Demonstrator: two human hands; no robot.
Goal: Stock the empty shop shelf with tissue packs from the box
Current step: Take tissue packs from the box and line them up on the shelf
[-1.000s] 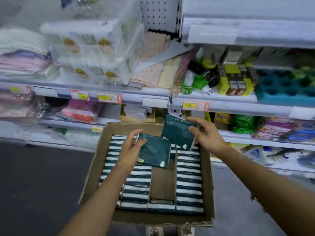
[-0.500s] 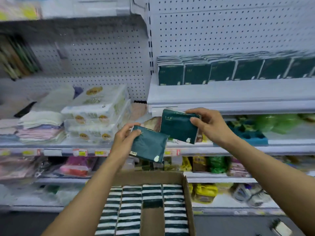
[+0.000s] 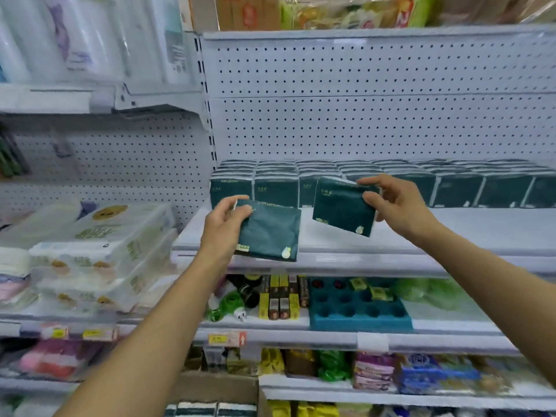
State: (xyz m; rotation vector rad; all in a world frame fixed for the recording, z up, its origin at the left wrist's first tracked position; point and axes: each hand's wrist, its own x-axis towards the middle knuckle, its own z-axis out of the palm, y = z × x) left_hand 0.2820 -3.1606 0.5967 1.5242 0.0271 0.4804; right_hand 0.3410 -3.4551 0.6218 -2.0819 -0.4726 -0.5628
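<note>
The left hand (image 3: 224,227) grips one dark green tissue pack (image 3: 270,233), the right hand (image 3: 391,203) another (image 3: 340,206), both held above the white shelf (image 3: 421,230) before the stocked row of packs (image 3: 376,182).

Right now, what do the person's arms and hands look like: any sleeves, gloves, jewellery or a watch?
Both forearms are bare as far as the frame shows; no sleeve edge is in view. The left hand and the right hand wear no gloves, and no rings, watch or wristband can be seen. The nails look short and unpainted, though the picture is too soft to be sure.
</note>
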